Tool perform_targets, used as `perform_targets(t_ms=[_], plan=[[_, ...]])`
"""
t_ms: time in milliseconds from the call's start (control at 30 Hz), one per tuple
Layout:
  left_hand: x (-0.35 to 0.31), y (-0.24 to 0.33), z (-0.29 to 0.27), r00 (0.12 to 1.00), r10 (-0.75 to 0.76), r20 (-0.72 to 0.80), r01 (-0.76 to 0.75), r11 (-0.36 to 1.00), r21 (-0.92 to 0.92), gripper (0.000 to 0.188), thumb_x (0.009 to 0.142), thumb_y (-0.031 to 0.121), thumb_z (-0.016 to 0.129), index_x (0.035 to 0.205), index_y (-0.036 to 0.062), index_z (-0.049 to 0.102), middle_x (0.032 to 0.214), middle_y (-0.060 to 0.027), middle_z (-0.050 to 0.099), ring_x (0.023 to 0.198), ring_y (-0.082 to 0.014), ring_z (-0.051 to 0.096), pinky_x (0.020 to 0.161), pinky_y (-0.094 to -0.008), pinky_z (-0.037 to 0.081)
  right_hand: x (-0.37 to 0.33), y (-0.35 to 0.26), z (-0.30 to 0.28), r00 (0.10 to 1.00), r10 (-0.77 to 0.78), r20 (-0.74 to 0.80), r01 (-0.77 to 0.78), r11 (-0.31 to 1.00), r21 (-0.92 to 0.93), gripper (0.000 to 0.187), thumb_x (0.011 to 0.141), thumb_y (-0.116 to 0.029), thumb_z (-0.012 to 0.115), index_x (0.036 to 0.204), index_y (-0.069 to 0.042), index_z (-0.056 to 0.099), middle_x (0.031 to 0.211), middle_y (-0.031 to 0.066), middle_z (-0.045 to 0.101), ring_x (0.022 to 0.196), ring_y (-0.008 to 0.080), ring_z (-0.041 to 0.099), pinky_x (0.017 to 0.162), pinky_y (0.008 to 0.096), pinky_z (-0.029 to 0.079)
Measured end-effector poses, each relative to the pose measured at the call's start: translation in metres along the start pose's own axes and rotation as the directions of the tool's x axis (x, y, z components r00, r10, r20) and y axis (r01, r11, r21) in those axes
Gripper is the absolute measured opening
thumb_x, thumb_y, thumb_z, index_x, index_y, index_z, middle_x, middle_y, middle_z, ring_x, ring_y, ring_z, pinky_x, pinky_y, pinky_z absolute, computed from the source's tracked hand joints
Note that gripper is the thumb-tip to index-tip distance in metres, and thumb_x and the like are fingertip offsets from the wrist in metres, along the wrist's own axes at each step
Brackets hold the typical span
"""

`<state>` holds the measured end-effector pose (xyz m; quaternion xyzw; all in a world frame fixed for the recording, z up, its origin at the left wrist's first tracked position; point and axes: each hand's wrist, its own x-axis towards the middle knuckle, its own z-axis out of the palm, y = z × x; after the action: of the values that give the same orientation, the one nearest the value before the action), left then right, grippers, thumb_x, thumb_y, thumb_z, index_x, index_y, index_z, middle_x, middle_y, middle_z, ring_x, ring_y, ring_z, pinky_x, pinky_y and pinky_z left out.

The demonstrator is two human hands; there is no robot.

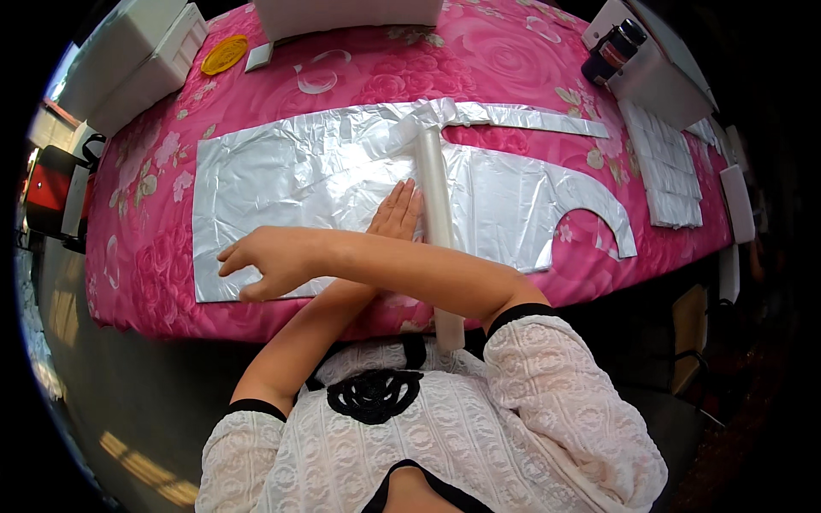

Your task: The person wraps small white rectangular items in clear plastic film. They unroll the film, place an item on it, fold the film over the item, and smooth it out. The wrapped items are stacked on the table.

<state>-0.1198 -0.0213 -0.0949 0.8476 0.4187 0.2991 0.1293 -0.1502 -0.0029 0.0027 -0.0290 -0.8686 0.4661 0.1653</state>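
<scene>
A thin silvery plastic sheet (256, 188) lies flat on the table, with narrow strap-like ends and a curved cut-out at its right. Across its middle rests a long pale translucent roll or tube (434, 188), whose near end sticks out past the table edge. My left hand (396, 212) lies flat on the sheet, fingers stretched out, just left of the roll. My right arm crosses over the left one. Above the sheet's near left part, my right hand (272, 261) has its fingers apart and holds nothing.
A pink flowered tablecloth (150, 231) covers the table. White boxes (349, 13) stand along the back and at both far corners. A dark bottle (614, 51), a yellow round item (224, 55) and a small white block (259, 57) are farther back. Folded silvery plastic (660, 167) lies at right.
</scene>
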Motion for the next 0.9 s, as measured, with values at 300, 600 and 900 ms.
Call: perform_targets(t_ms=[300, 600, 900], plan=[[-0.025, -0.032, -0.086, 0.990, -0.138, -0.022, 0.139, 0.956, 0.260, 0.062, 0.075, 0.018, 0.057, 0.128, -0.0033, 0.031, 0.137, -0.0204, 0.025, 0.129, -0.0348, 0.020, 0.104, -0.0424, 0.019, -0.195, 0.103, -0.133, 0.452, 0.020, -0.892, -0.847, 0.325, -0.421, 0.065, 0.066, -0.016, 0.063, 0.124, 0.000, 0.038, 0.124, 0.0209, 0.040, 0.120, 0.0360, 0.031, 0.102, 0.0421, 0.024], [-0.042, -0.046, -0.083, 0.922, -0.356, 0.149, 0.269, 0.869, 0.415, 0.075, 0.081, 0.044, 0.048, 0.135, -0.0007, 0.020, 0.142, -0.0178, 0.014, 0.133, -0.0303, 0.009, 0.107, -0.0425, 0.009, -0.213, 0.123, -0.173, 0.288, -0.046, -0.957, -0.957, 0.028, -0.289, 0.066, 0.067, -0.024, 0.064, 0.124, -0.004, 0.039, 0.126, 0.0124, 0.042, 0.123, 0.0287, 0.030, 0.102, 0.0383, 0.024], [-0.046, -0.042, -0.095, 0.959, -0.283, -0.007, 0.276, 0.932, 0.233, 0.067, 0.084, 0.040, 0.046, 0.134, 0.0015, 0.023, 0.142, -0.0171, 0.016, 0.132, -0.0332, 0.012, 0.106, -0.0424, 0.013, -0.382, 0.072, -0.214, 0.029, -0.094, -0.995, -0.978, -0.209, -0.008, 0.058, 0.070, -0.028, 0.064, 0.117, 0.000, 0.046, 0.118, 0.0178, 0.047, 0.113, 0.0327, 0.038, 0.099, 0.0411, 0.027]])
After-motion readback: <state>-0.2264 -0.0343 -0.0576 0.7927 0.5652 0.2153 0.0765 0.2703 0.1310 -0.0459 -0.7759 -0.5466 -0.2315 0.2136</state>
